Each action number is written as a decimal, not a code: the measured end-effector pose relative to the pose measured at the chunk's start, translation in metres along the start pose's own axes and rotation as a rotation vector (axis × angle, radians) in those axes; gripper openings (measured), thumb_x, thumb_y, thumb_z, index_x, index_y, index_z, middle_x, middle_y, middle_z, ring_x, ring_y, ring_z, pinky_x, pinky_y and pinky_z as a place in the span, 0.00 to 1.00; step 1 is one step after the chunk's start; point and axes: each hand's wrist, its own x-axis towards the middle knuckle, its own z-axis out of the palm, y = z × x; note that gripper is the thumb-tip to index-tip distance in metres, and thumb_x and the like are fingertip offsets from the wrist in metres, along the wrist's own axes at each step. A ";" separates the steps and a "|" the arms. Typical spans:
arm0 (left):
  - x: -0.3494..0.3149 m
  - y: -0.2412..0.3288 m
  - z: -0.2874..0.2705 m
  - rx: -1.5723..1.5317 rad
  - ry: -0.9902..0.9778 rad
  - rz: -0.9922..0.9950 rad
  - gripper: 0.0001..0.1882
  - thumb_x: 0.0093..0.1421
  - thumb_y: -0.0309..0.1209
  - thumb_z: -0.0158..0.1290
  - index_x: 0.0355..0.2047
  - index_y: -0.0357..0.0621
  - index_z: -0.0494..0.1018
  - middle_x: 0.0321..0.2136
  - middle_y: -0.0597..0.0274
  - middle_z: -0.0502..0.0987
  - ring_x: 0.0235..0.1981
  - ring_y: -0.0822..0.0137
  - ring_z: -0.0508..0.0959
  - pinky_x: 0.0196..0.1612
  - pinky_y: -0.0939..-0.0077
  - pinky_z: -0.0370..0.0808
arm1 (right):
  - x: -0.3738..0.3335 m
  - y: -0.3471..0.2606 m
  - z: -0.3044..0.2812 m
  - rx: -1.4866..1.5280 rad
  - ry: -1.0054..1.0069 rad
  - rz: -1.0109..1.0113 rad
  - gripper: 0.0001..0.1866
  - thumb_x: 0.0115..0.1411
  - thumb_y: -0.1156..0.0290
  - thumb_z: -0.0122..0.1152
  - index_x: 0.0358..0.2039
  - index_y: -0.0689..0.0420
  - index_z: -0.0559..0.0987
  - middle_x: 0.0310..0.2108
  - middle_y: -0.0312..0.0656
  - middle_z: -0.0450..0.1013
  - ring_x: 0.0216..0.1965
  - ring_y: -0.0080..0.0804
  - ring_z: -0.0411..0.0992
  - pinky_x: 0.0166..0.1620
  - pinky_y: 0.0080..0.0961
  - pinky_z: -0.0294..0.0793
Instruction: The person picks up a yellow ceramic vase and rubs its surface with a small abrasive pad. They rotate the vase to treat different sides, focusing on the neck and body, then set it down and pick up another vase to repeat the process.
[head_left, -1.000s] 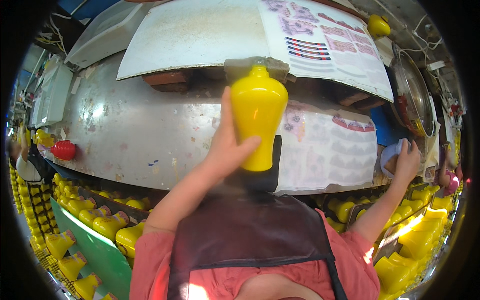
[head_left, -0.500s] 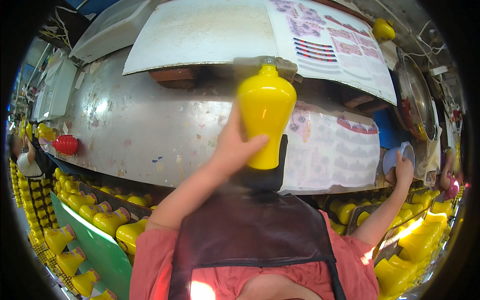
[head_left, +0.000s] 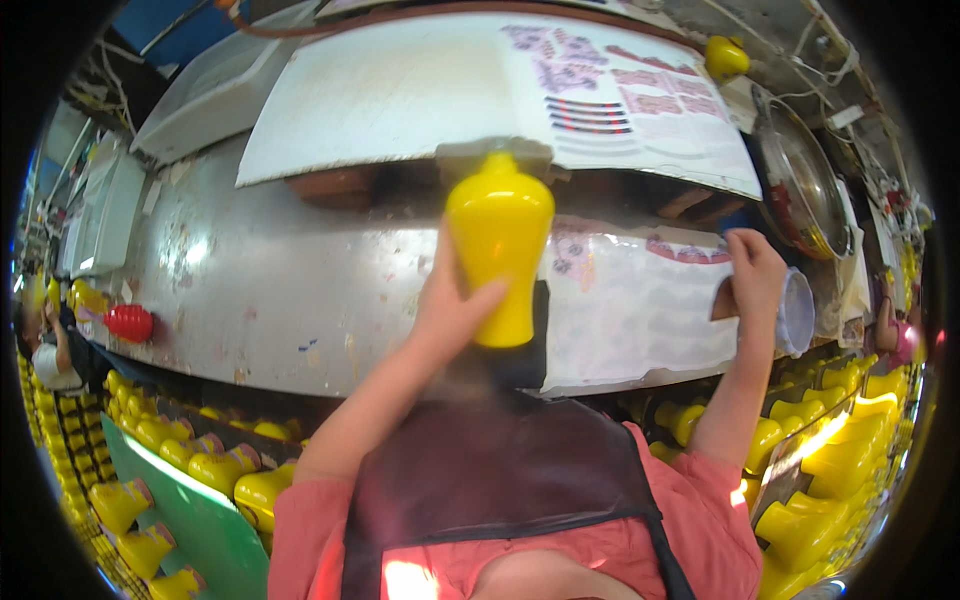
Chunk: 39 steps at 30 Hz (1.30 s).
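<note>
My left hand (head_left: 447, 305) is wrapped round the side of a glossy yellow vase (head_left: 503, 235), thumb across its lower body. The vase's narrow neck points away from me, toward a greyish block (head_left: 545, 158) at the edge of a raised board. My right hand (head_left: 757, 275) is closed around a small flat brown piece (head_left: 724, 300). Its fingertips are pinched at the far right part of a sheet of printed decals (head_left: 640, 325), by a reddish curved strip (head_left: 688, 250). Whether they also grip a decal I cannot tell. A pale bluish bowl (head_left: 796, 312) stands just right of that hand.
The raised white board (head_left: 390, 90) holds another decal sheet (head_left: 600, 60). A red ribbed object (head_left: 130, 322) sits on the metal table (head_left: 270, 270) at left. A round metal pan (head_left: 805, 180) is at far right. Many yellow vases (head_left: 225, 467) lie on both sides of me.
My right hand has moved from the bluish bowl, left and away from me, to the decal sheet, carrying the brown piece. My left hand still holds the vase. The whole view has shifted slightly.
</note>
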 end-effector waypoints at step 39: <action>-0.004 0.005 0.002 0.032 0.014 0.060 0.52 0.58 0.29 0.55 0.78 0.39 0.40 0.71 0.49 0.60 0.72 0.57 0.61 0.73 0.63 0.57 | 0.009 -0.108 0.069 0.251 -0.024 -0.478 0.07 0.63 0.72 0.65 0.41 0.54 0.87 0.25 0.45 0.76 0.28 0.45 0.77 0.32 0.36 0.75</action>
